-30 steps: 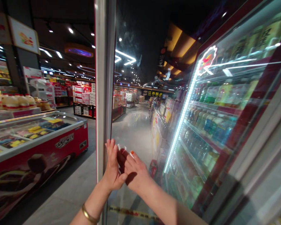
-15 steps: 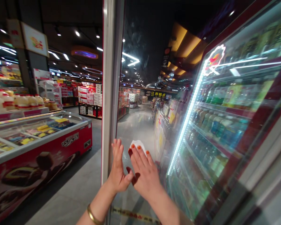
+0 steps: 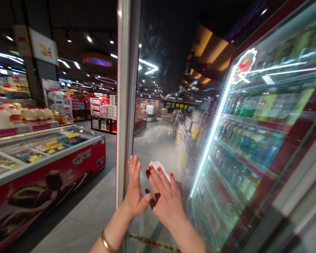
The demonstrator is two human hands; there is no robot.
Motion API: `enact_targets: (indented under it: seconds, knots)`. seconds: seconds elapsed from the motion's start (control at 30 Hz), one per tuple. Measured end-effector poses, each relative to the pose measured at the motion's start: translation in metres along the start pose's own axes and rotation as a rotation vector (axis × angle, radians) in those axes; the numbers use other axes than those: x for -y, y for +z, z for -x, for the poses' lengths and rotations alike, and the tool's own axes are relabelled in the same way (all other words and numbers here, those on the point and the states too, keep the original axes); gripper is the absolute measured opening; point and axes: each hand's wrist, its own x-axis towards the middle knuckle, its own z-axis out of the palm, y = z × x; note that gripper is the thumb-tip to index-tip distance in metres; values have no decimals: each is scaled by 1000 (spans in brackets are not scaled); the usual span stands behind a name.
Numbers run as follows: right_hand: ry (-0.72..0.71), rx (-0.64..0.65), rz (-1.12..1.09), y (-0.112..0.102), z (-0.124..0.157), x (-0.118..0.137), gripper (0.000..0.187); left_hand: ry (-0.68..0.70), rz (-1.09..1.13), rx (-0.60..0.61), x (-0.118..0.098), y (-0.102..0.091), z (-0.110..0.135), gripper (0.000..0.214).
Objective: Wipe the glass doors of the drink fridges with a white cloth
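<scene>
Supermarket aisle under a dark ceiling runs off past stacked cartons [image 3: 103,111] toward a hanging sign [image 3: 178,105] with yellow characters reading 江西糕点. To the left stands a chest freezer [image 3: 94,156] with a red front, whose white logo [image 3: 81,157] appears to read 巧乐兹. Rows of white bottles with red caps [image 3: 23,116] line a display behind it.

On the right, a glass-door drinks cooler [image 3: 263,137] holds shelves of bottled drinks [image 3: 252,138], their labels too blurred to read. A bright LED strip [image 3: 213,130] edges its frame.

Both hands are up at a glass door beside its metal frame [image 3: 126,98]. The right hand [image 3: 164,198] has an open grip, fingers spread with orange nails, pressing a crumpled white wipe [image 3: 159,168] against the glass. The left hand [image 3: 135,189], a gold bangle [image 3: 107,242] on its wrist, stands open and empty, just beside the frame.
</scene>
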Motion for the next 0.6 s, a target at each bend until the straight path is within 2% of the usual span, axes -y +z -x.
enact_targets:
  seconds: [0.07,0.13,0.2,0.27,0.33,0.4,0.5,0.53,0.6]
  knots:
    - [49,-2,88,-7,34,-19,70,-6,-33,34,-3,-1,-2,79]
    - [181,-69,217,-26,55,-56,78,-4,-104,77,-6,1,-4,77]
    - [359,-164,296,-49,54,-95,79,-6,-205,119,-11,5,-7,77]
    - [500,-204,309,-64,38,-117,79,-29,-309,153,-15,10,-10,81]
    - [535,-188,294,-64,23,-113,84,-51,-393,164,-18,16,-11,87]
    - [444,-121,250,-50,24,-87,91,-52,-439,144,-21,19,-12,90]
    - [288,-34,198,-28,61,-55,89,-47,-463,122,-22,20,-13,91]
    - [280,-42,209,-26,78,-55,87,-45,-468,125,-22,20,-13,92]
    - [368,-103,251,-34,103,-75,86,-37,-480,139,-22,19,-13,92]
